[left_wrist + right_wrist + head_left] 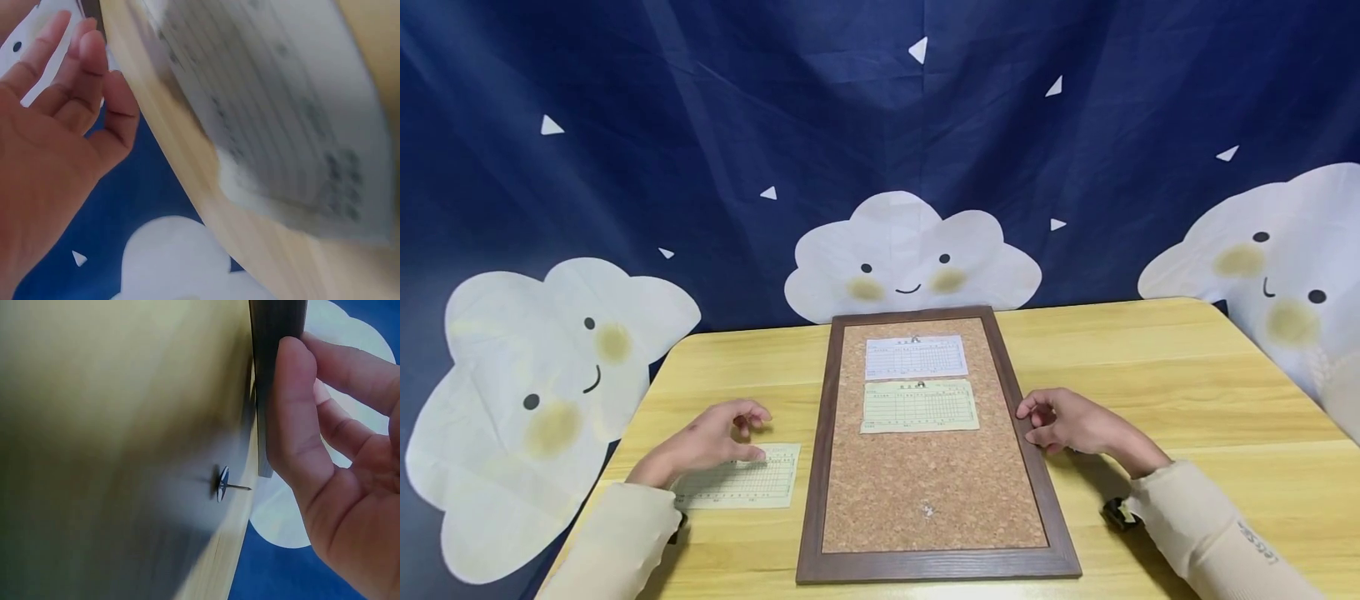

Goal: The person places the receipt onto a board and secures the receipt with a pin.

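On the left of the table lies a pale green printed form (737, 487). My left hand (718, 433) is over its upper part, fingers loosely bent and holding nothing; in the left wrist view the form (269, 119) lies beside the hand. My right hand (1063, 421) touches the right side of a brown-framed cork board (925, 475), thumb and fingertips at the frame's edge. Fixed to the board's upper half are a white form (917, 360) and a green form (917, 410), each with a tack at its top. A thumbtack (225, 484) lies point sideways near my right hand.
A small shiny cluster (927, 509) sits low on the cork. The wooden table (1187, 375) extends to both sides of the board. Behind it hangs a dark blue curtain (850, 125) with smiling clouds.
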`<state>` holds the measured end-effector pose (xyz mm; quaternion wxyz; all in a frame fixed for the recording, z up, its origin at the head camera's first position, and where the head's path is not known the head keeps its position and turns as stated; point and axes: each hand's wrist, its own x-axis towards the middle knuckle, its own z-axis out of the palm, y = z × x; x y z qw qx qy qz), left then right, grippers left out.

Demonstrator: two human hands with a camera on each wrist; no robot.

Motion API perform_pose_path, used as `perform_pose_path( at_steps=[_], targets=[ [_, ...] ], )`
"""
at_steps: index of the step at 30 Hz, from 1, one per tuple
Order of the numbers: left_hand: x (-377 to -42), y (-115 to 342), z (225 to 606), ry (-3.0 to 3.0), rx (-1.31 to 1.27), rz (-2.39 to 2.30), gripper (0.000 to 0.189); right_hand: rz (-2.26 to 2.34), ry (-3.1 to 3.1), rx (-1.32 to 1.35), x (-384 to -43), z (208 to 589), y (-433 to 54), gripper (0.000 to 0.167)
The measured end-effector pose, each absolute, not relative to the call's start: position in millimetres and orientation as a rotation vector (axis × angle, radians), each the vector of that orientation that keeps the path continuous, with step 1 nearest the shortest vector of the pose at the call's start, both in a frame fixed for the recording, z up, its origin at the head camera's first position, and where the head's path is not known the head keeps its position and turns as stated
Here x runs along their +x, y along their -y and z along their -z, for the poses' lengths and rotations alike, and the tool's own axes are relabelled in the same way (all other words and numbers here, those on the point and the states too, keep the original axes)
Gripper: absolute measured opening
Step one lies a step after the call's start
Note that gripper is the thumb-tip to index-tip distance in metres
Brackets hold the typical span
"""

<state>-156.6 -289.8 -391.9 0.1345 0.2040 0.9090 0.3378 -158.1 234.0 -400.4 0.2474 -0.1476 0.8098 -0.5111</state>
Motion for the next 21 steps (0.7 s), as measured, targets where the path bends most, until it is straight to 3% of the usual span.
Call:
perform_pose_path(
  at_steps=[21],
  targets=[
    [-136,351,396,-2.712,0.388,-0.815,0.053,1.371,-2.199,-0.411,-159,401,-236,0.021]
  ],
)
